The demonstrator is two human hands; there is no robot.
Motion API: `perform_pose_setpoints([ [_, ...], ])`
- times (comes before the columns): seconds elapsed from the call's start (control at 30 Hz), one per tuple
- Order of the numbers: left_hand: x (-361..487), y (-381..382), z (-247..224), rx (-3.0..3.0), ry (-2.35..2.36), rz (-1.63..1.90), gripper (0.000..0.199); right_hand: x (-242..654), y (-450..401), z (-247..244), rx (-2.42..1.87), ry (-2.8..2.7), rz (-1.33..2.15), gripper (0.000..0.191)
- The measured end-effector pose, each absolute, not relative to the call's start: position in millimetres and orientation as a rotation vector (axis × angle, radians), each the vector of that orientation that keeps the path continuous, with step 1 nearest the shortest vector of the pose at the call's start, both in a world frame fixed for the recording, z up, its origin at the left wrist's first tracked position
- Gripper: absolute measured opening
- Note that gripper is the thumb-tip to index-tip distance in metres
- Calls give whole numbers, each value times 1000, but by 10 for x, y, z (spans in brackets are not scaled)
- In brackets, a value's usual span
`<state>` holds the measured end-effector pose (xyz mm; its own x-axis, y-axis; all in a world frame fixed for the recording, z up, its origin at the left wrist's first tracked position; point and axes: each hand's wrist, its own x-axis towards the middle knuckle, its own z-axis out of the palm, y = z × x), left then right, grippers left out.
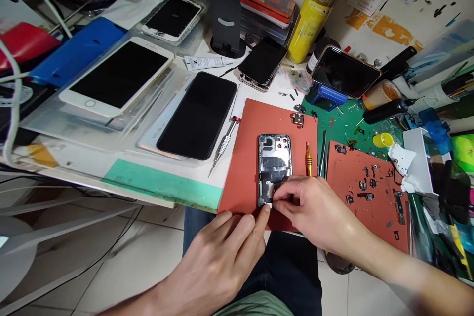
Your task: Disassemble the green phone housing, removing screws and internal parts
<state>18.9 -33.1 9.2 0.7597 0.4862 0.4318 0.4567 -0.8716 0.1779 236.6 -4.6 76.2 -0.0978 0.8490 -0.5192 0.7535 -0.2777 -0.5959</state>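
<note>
An emptied phone housing lies on the orange-red mat, its metal inside facing up. My right hand is closed in a pinch at the housing's lower end. Between its thumb and index finger the held piece is too small and hidden to name. My left hand rests at the mat's front edge with its fingers stretched out. Its index fingertip touches the lower edge of the housing, beside a small white bit. My fingers cover the housing's lower right corner. A gold screwdriver lies right of the housing.
Tweezers lie beside a second mat bearing several small phone parts. A silver screwdriver and a black-screened phone lie left. Behind stand a yellow can and a phone on a blue stand. A white phone sits farther left.
</note>
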Motion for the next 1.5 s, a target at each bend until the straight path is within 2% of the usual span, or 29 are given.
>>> perform_pose_setpoints([
  [0.33,244,-326,138,3035,770,691,42,2378,-49,747,-2021,-1793,1380,32],
  [0.53,242,-333,121,2958,762,726,42,2349,-32,751,-2091,-1776,1381,33],
  [0.8,214,-322,117,2913,730,701,48,2395,-32,735,-1978,-1754,1425,35],
  [1.27,220,-294,106,2840,750,766,43,2433,-65,686,-1830,-1960,1312,35],
  [1.5,243,-299,114,2829,776,807,34,2484,-123,686,-1674,-2069,1271,36],
])
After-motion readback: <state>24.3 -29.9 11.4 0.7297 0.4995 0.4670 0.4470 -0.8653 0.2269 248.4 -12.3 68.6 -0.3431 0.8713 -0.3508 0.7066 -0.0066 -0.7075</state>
